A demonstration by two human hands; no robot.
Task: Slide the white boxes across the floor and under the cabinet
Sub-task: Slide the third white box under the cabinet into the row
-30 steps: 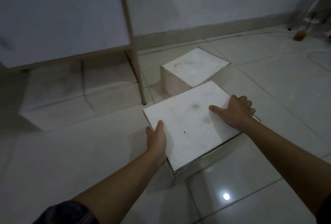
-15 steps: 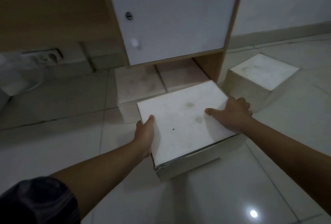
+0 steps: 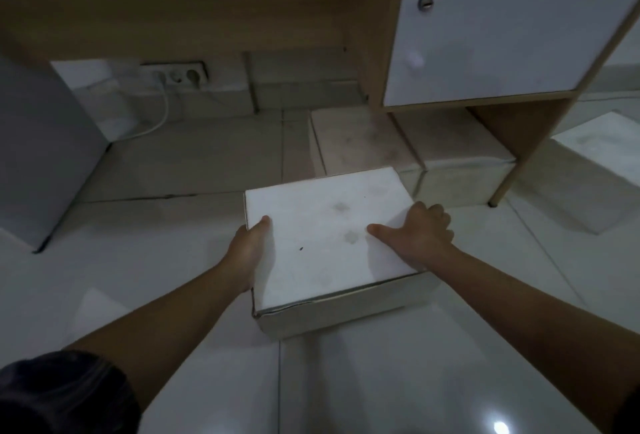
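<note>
Left hand point(image 3: 247, 248) and right hand point(image 3: 420, 237) gripped white box point(image 3: 322, 239) by its sides, fingers point(image 3: 438, 214) curled over edges; cabinet point(image 3: 485, 35) just beyond fingers

My left hand point(image 3: 248, 250) hides its fingers down the white box's point(image 3: 329, 236) side; past my right hand point(image 3: 419, 236), a second white box point(image 3: 597, 163) runs off-frame, partly behind the cabinet's side panel point(image 3: 512, 132).
</note>
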